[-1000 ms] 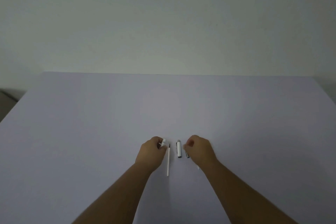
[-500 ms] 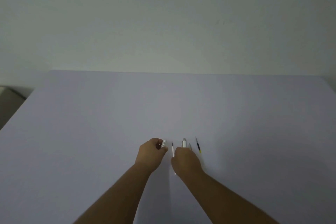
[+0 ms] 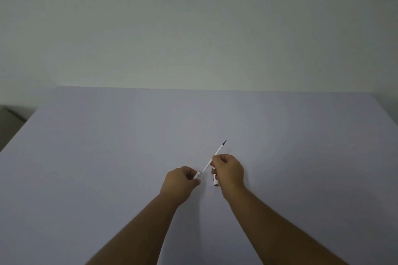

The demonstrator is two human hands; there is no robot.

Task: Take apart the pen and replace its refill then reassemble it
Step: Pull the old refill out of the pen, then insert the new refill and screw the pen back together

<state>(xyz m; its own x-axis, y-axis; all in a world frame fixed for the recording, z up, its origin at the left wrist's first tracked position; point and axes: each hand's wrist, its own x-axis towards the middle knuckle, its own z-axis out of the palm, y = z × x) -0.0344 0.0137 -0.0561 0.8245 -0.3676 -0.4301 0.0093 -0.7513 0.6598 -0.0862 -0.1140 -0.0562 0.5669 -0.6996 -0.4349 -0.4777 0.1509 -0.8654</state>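
We work over the pale table (image 3: 107,157). Our right hand (image 3: 229,171) pinches the white refill (image 3: 215,155), its dark tip pointing away beyond the fingers. Our left hand (image 3: 179,180) is closed on a short white pen piece (image 3: 197,174) at the refill's near end. Another pen part (image 3: 215,180) lies just under our right hand. We judge disassembly done, refill insertion underway, closing up still left.

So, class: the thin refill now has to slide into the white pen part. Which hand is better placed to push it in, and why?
The right hand: it pinches the refill mid-length, its lower end at the pen part that the left hand holds.
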